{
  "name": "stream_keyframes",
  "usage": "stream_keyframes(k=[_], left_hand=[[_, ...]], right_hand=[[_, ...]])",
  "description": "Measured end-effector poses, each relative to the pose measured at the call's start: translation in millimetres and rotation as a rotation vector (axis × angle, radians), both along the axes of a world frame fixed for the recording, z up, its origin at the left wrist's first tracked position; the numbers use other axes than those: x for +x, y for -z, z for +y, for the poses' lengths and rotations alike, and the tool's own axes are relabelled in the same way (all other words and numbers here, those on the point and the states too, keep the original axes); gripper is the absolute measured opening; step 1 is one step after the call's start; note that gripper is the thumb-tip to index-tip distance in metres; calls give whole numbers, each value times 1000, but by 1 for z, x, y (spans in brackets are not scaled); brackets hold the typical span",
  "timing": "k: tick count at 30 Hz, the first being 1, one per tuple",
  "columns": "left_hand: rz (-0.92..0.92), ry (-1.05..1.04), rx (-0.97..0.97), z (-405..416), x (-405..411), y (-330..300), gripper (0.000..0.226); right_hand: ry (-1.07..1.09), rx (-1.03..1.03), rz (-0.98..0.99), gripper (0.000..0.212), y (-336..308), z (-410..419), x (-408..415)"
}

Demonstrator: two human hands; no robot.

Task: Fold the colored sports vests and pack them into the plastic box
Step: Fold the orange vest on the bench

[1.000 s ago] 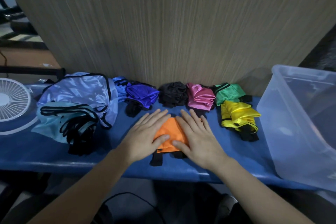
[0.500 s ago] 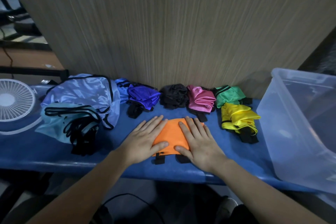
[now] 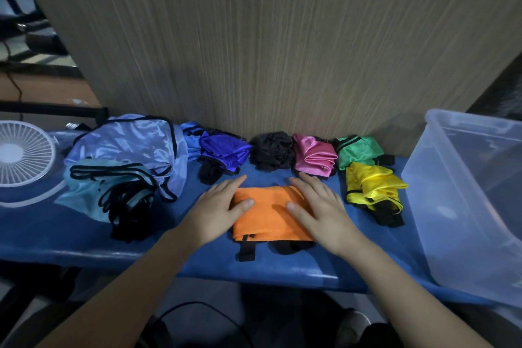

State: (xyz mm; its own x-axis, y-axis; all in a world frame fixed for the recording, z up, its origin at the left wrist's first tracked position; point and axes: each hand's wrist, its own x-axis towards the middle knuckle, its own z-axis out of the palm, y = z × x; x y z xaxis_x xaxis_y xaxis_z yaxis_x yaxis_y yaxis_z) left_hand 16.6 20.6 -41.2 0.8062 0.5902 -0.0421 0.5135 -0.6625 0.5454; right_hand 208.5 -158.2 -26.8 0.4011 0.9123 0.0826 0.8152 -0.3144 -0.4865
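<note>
A folded orange vest [image 3: 268, 216] with black straps lies on the blue table [image 3: 70, 237] in front of me. My left hand [image 3: 217, 209] presses flat on its left edge, and my right hand [image 3: 319, 209] presses flat on its right side, fingers straight. Behind it sit folded vests in a row: purple [image 3: 223, 151], black [image 3: 271, 151], pink [image 3: 313, 157], green [image 3: 358, 150] and yellow [image 3: 372, 188]. A pile of unfolded light blue vests [image 3: 127, 161] lies at the left. The clear plastic box [image 3: 466, 200] stands at the right.
A white fan [image 3: 22, 154] sits at the table's left end. A wood-grain panel [image 3: 268, 37] rises right behind the row of vests. The table's front edge runs just below my wrists.
My hands have slid apart toward the orange vest's two sides, baring more of its middle. The vest lies flatter and wider than before.
</note>
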Motion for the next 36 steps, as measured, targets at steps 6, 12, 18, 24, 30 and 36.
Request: stream_keyframes(k=[6,12,18,24,30,36], left_hand=[[-6,17,-38,8,0,-3,81],[-103,9,-56,2,1,0,64],[-66,-28,-93,-1,2,-1,75],[-31,-14,-119,-2,-3,-2,88],[-70,24,-131,-3,-4,-2,61],[-147,74,-225,-2,0,0,65]], right_hand=[[-60,-52,-19,66,2,11,11],[-78,-117,-168,59,8,8,2],[-38,-110,-142,62,2,4,1],[-20,-148,-65,73,-6,2,6],[-14,-197,-16,84,-10,3,12],[-14,-235,56,87,-10,6,18]])
